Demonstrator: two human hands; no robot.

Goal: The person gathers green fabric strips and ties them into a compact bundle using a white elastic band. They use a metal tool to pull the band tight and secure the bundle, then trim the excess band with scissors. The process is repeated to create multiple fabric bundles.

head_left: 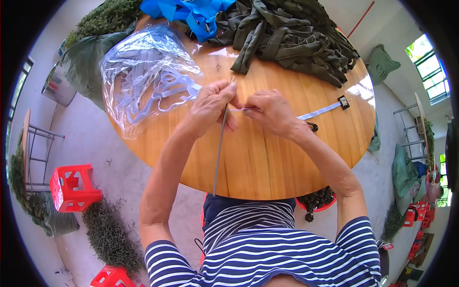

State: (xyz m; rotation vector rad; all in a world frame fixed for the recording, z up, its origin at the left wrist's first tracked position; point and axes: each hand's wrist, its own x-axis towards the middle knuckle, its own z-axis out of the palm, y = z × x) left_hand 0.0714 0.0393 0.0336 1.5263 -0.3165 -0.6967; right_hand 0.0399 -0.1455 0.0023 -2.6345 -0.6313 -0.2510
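Observation:
Above the round table's middle, my left hand [213,105] is closed around a thin grey rod [219,155] that slants down past the table's near edge. Beside it my right hand [270,112] pinches a narrow white strip, and a short stretch of the strip [237,110] spans the gap between my hands. A pale flat band [320,111] lies right of my right wrist, ending at a small black buckle-like piece [344,102]. Partly under that wrist shows a black looped object [312,126]. White elastic bands [174,91] spill from a clear plastic bag [143,57] toward my left hand.
Dark olive cloth strips [296,40] and blue straps [193,16] are heaped on the far side of the wooden table [248,167]. Red stools [75,187] and a dark stringy bundle [109,234] stand on the left. A red basin [320,203] sits below the near edge.

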